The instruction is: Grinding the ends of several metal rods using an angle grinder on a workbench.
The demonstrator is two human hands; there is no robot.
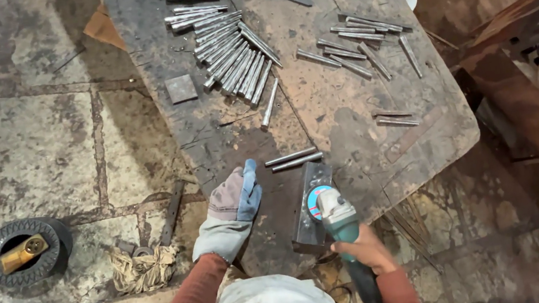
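Note:
My right hand (362, 250) is bare and grips the green body of an angle grinder (338, 222). Its disc rests against a short steel angle piece (309, 207) at the near edge of the worn metal workbench (211, 124). My left hand (234, 200) wears a grey and blue work glove. It lies flat on the bench just left of the angle piece, fingers together, holding nothing. Two short metal rods (292, 159) lie just beyond the grinder.
Several cut rods lie in a fanned pile (230, 53) at the bench's far middle and in a looser group (366, 44) to the right. A small square plate (180, 88) sits left. On the stone floor lie a small tyre (22, 254) and a rag (141, 268). A rusty frame (534, 71) stands right.

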